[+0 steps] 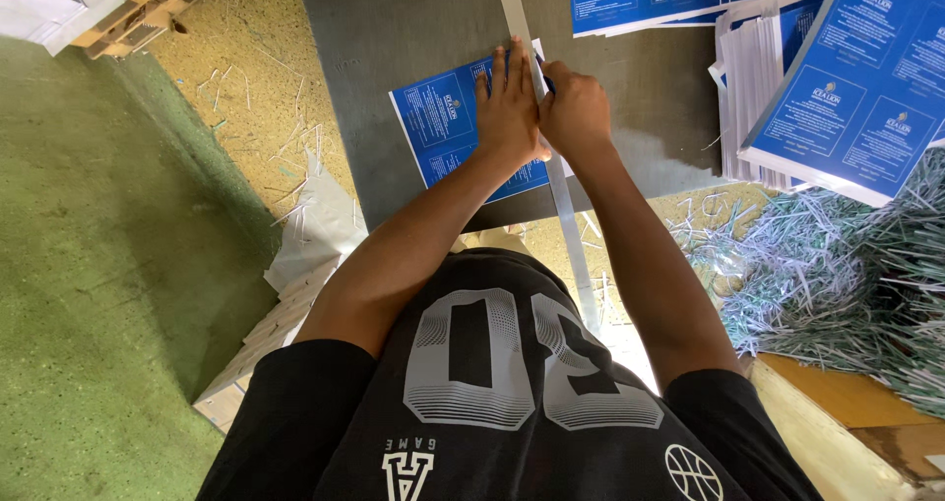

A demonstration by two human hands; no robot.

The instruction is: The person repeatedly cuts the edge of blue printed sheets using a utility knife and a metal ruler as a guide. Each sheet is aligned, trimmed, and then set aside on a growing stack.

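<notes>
Blue printed sheet (443, 127) on grey desk (394, 29), left hand (510, 102) pressed flat on metal ruler (551, 156), right hand (576, 112) closed around a dark-tipped tool, paper trimmings (837, 265) nearby.

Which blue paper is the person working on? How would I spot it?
Find the grey board in the middle. One blue printed sheet lies flat there under the left hand, beside a long metal ruler. Other blue sheets sit in stacks; this one lies alone.

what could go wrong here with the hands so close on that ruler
The left hand presses the metal ruler right beside the right hand, which seems to hold a small cutting tool; a slip could nick the fingers. If the ruler shifts, the cut through the blue printed sheet may run crooked.
</notes>
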